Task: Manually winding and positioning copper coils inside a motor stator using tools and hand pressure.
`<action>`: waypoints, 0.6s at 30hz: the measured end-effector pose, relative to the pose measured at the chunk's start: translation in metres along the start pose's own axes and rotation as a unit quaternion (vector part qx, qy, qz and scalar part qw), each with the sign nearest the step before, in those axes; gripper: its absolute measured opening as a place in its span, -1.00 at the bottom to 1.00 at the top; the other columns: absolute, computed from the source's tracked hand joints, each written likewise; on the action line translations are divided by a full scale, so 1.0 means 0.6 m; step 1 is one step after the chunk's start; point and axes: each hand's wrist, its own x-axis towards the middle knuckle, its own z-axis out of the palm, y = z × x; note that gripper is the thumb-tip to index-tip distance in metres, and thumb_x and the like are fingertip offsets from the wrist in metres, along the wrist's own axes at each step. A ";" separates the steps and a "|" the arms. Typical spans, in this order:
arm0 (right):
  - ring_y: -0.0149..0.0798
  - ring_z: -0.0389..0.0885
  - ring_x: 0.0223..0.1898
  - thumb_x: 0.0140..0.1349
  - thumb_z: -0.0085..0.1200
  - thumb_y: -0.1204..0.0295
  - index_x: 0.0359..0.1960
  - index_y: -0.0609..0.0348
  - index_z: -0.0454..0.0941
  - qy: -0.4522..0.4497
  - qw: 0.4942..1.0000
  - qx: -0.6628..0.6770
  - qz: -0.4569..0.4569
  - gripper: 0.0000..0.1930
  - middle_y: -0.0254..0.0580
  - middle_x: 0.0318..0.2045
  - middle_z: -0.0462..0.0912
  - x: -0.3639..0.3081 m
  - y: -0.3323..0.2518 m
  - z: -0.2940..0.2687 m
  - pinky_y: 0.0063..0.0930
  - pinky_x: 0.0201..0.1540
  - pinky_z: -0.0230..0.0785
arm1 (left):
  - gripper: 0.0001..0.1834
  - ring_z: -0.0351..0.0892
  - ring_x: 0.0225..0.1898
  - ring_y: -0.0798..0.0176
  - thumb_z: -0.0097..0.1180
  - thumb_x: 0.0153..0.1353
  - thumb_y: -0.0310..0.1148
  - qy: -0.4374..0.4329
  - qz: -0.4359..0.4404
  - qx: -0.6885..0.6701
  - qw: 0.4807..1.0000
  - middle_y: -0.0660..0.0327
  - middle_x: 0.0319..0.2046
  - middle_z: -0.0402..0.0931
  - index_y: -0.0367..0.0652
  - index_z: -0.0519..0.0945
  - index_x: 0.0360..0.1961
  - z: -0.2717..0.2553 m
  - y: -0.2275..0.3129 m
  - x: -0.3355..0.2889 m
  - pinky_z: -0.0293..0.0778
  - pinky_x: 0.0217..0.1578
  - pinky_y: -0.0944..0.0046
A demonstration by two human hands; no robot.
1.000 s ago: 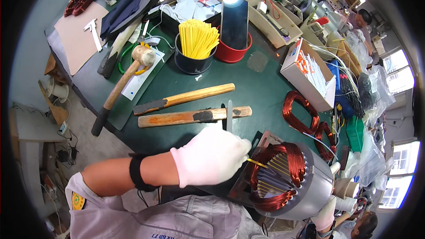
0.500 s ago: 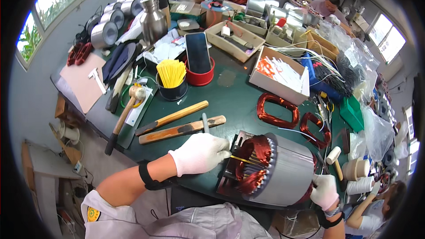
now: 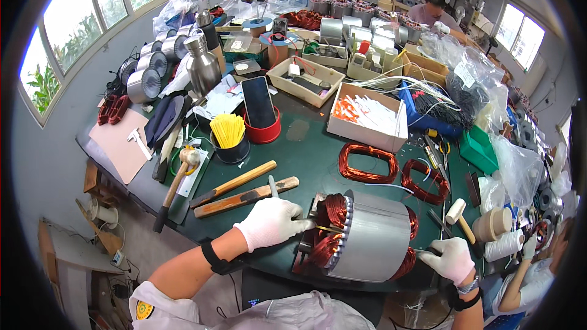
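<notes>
Stator [image 3: 374,238], seen more side-on than a second ago, lies between left hand [image 3: 275,225], pinching yellow strip [image 3: 330,229] at left windings [image 3: 334,209], and right hand [image 3: 451,261], hold indeterminable, near right windings [image 3: 414,223].

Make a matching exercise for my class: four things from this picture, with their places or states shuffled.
Things:
1. Yellow bundle
2. Phone
3. Left hand
4. Right hand

Places or states:
A. By the picture-right end of the stator
B. In the black cup
C. Pinching a thin yellow strip
D. Standing in the red container

Pairs: 1-B, 2-D, 3-C, 4-A
</notes>
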 end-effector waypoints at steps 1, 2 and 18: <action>0.08 0.63 -0.61 0.07 0.44 0.07 -0.57 0.20 0.71 -0.010 0.998 0.036 0.044 -0.60 0.00 -0.73 0.53 -0.005 0.001 -0.006 -0.21 -0.49 0.46 | -0.52 0.71 -0.33 -0.15 0.18 0.40 0.02 0.027 0.014 -0.015 0.999 -0.02 -0.48 0.67 -0.21 0.71 -0.42 0.007 -0.005 -0.002 0.58 -0.23 -0.02; 0.08 0.63 -0.61 0.07 0.44 0.07 -0.57 0.20 0.71 -0.010 0.998 0.034 0.043 -0.60 0.00 -0.73 0.53 -0.005 0.000 -0.007 -0.21 -0.49 0.46 | -0.52 0.71 -0.33 -0.15 0.18 0.40 0.02 0.029 0.014 -0.017 0.999 -0.02 -0.48 0.67 -0.21 0.71 -0.42 0.010 -0.008 0.000 0.58 -0.23 -0.02; 0.13 0.65 -0.55 0.11 0.39 -0.01 -0.60 0.18 0.64 0.027 0.999 -0.043 -0.017 -0.53 0.05 -0.68 0.55 0.010 -0.081 -0.011 -0.12 -0.46 0.47 | -0.52 0.69 -0.33 -0.24 0.21 0.37 0.03 0.073 0.046 -0.023 0.996 -0.08 -0.51 0.63 -0.21 0.68 -0.45 0.020 -0.046 -0.004 0.56 -0.24 -0.13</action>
